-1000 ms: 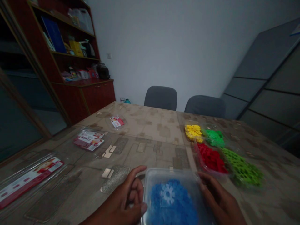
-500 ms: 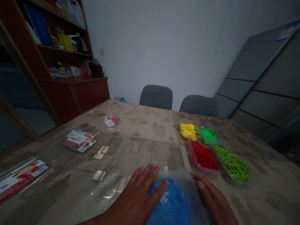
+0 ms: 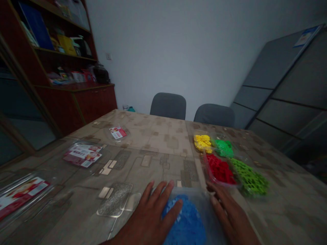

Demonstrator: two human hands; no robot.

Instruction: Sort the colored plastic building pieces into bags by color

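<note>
A clear plastic tub of blue snowflake-shaped pieces sits at the near edge of the table. My left hand lies flat on the tub's left side, fingers stretched out, fingertips over the blue pieces. Against the tub's right wall rests my right hand, fingers extended along it. Beyond the tub stand a tub of red pieces, a pile of light green pieces, a tub of green pieces and a tub of yellow pieces.
Several clear lids with red-and-white labels lie on the left of the patterned table: one far, one middle, one near. Two grey chairs stand behind the table. A wooden cabinet fills the left wall.
My left hand went from gripping the tub's left edge to lying flat with fingers over the blue pieces. The view has shifted slightly left and closer.
</note>
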